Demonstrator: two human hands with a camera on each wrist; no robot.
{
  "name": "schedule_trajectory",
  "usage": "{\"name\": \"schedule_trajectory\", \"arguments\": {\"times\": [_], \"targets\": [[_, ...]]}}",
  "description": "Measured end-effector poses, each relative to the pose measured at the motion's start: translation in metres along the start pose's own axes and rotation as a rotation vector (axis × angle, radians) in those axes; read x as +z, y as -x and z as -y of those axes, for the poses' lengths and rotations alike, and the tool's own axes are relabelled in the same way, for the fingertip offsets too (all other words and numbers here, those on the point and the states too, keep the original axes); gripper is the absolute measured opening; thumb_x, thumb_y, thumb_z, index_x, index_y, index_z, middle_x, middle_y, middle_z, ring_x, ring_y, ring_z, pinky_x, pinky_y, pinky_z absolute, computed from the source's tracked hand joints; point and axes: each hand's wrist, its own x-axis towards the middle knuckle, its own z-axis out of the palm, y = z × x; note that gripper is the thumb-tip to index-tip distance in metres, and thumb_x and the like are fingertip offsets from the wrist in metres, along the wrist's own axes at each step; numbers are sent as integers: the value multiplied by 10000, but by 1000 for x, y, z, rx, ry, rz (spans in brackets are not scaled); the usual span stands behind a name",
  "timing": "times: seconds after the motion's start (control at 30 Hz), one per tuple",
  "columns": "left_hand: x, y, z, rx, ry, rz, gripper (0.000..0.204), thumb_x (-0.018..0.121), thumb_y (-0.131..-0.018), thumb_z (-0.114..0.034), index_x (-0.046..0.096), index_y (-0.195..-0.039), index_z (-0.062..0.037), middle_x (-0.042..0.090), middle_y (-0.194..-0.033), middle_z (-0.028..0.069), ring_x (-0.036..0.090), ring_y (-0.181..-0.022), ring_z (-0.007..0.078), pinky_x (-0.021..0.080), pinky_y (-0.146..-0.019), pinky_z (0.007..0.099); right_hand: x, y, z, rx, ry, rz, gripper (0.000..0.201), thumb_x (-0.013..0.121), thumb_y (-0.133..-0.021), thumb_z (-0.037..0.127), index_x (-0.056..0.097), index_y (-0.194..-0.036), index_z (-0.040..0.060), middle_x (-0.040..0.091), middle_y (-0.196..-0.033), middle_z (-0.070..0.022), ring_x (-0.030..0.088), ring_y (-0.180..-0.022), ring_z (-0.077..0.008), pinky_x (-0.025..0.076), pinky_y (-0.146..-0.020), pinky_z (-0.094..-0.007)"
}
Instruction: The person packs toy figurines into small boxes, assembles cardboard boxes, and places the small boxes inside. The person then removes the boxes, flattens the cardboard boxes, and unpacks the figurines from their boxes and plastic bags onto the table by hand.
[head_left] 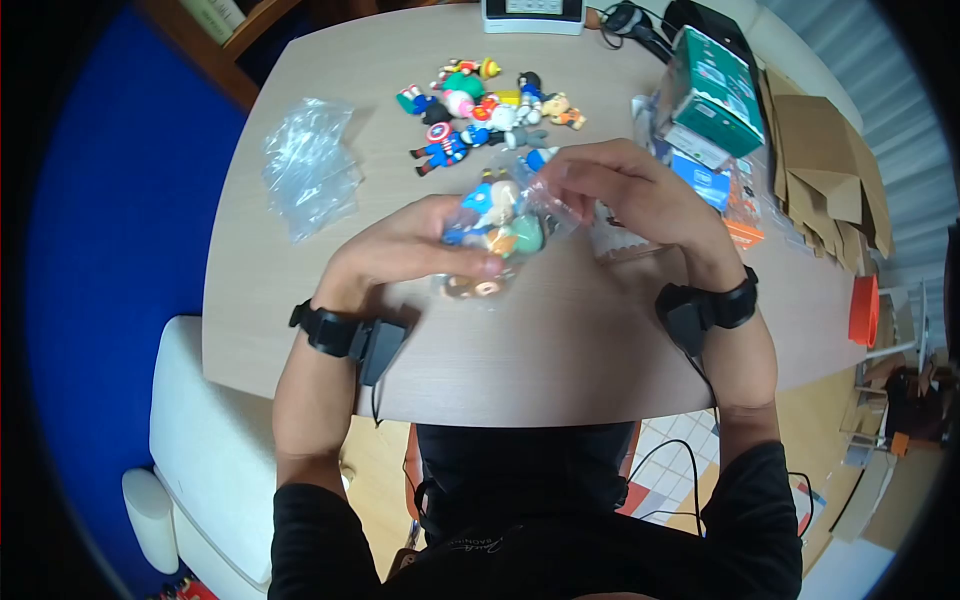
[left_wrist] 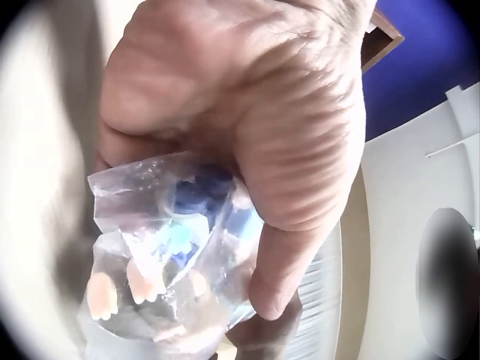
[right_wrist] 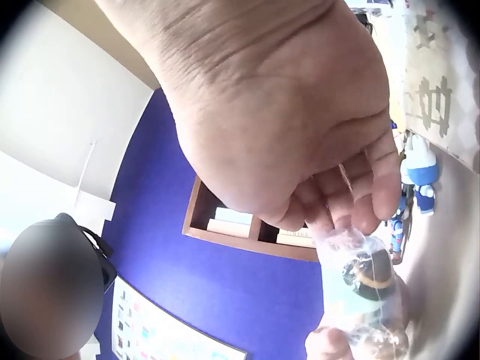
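A clear plastic bag [head_left: 515, 215] with several small toy figures inside is held up over the table, in front of the body. My left hand [head_left: 400, 245] grips it from the side, thumb across the front. In the left wrist view, the bag [left_wrist: 150, 247] shows blue shapes and pale rounded feet through the film. My right hand [head_left: 640, 195] pinches the upper right end of the bag, its fingers curled at the film. The right wrist view has the bag [right_wrist: 364, 285] right below the fingertips. Beyond the hands lies a loose group of toy figures, including one with a round shield [head_left: 445, 145].
Flat clear plastic bags [head_left: 312, 170] lie on the left of the table. To the right stand a green box [head_left: 715, 90], a blue packet [head_left: 700, 180] and brown paper bags [head_left: 820, 170]. An orange ring-shaped item [head_left: 863, 310] is at the right edge. A white device [head_left: 535, 18] sits at the back.
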Motion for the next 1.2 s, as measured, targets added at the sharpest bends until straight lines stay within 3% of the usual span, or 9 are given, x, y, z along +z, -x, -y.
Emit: {"name": "schedule_trajectory", "arguments": {"times": [0.03, 0.27, 0.33, 0.53, 0.77, 0.97, 1.03, 1.2], "targets": [[-1, 2, 1, 20, -8, -1, 482, 775, -831, -219, 568, -1216, -18, 644, -1077, 32, 580, -968, 105, 476, -887, 265, -3, 3, 3, 123, -112, 77, 164, 557, -939, 31, 643, -1079, 24, 596, -803, 12, 545, -737, -85, 450, -663, -249], [3, 3, -3, 18, 51, -55, 533, 802, -805, -208, 552, -1232, -10, 633, -1087, 25, 570, -967, 93, 474, -877, 246, 5, 4, 5, 188, -93, 73, 171, 612, -918, 114, 638, -1067, 33, 614, -804, 6, 546, -673, -78, 434, -598, -228], [3, 1, -1, 47, 50, -44, 534, 805, -801, -207, 554, -1229, -10, 634, -1081, 24, 571, -961, 91, 477, -872, 247, 3, 5, 18, 329, -1, 141, 196, 647, -903, 160, 627, -1057, 39, 628, -806, 7, 570, -652, -84, 434, -548, -240], [3, -1, -5, -5, -32, -86, 506, 793, -816, -217, 568, -1221, -15, 642, -1058, 20, 575, -950, 89, 475, -863, 237, 14, 6, 14, 305, 174, 105, 217, 612, -928, 249, 575, -967, 39, 629, -731, -39, 593, -552, -126, 423, -487, -270], [0, 1, 1, -44, -70, -43, 507, 763, -845, -206, 544, -1261, -17, 637, -1096, 28, 570, -985, 100, 470, -885, 256, 17, 6, -3, 223, 172, 52, 228, 558, -945, 255, 564, -957, 28, 620, -686, -49, 588, -513, -140, 421, -482, -277], [-5, 3, 4, -56, -43, -65, 477, 762, -840, -183, 566, -1242, -17, 646, -1088, 33, 577, -979, 96, 471, -888, 260, 20, 2, 1, 257, 115, -47, 215, 640, -900, 229, 600, -897, 18, 625, -657, -50, 585, -539, -108, 427, -490, -249], [-5, 3, 3, -68, -23, -67, 461, 762, -838, -170, 577, -1230, -14, 651, -1080, 33, 581, -976, 96, 472, -888, 262, 21, 1, -2, 147, 189, -124, 236, 695, -868, 232, 622, -903, 11, 633, -650, -53, 583, -567, -93, 432, -499, -239], [-4, 2, 5, -25, -18, -81, 423, 760, -834, -170, 603, -1194, -14, 666, -1068, 40, 604, -961, 105, 480, -887, 270, 26, 0, -2, 141, 159, -153, 279, 724, -851, 228, 635, -975, -5, 647, -667, -53, 579, -597, -87, 429, -507, -235]]}}
